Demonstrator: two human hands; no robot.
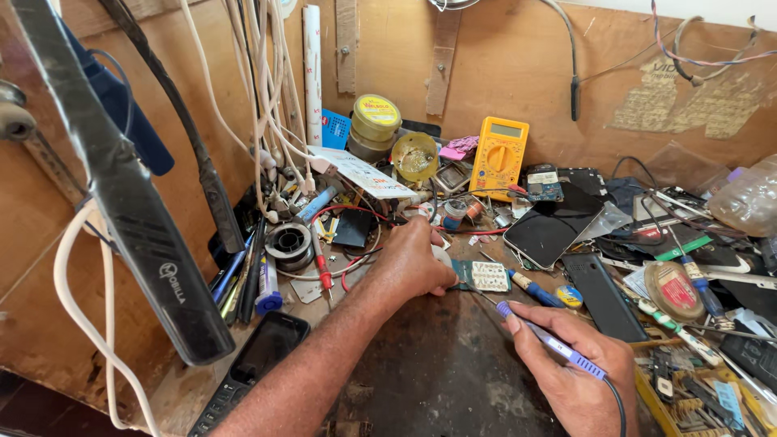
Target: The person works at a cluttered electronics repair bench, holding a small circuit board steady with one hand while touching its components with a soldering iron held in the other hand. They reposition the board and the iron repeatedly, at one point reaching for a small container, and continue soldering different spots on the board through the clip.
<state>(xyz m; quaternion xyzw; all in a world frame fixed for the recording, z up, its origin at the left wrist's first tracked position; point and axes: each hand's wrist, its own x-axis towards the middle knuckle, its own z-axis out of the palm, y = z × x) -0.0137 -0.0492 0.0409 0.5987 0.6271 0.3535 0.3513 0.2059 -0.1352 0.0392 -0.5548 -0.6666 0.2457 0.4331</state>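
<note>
Circuit board touching left hand

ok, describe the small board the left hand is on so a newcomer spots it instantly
Start at the yellow multimeter leaning on the back wall and come straight down to the bare dark patch of bench. At its top edge the left hand pins a small green circuit board. It alone has a pale grid of keypad contacts, and the purple soldering iron in the right hand points at it.

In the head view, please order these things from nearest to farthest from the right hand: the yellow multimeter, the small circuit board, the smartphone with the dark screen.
From the right hand:
1. Circuit board, just up-left, under the left hand's fingers.
2. Smartphone, farther back, lying flat.
3. Multimeter, at the back wall.
</note>
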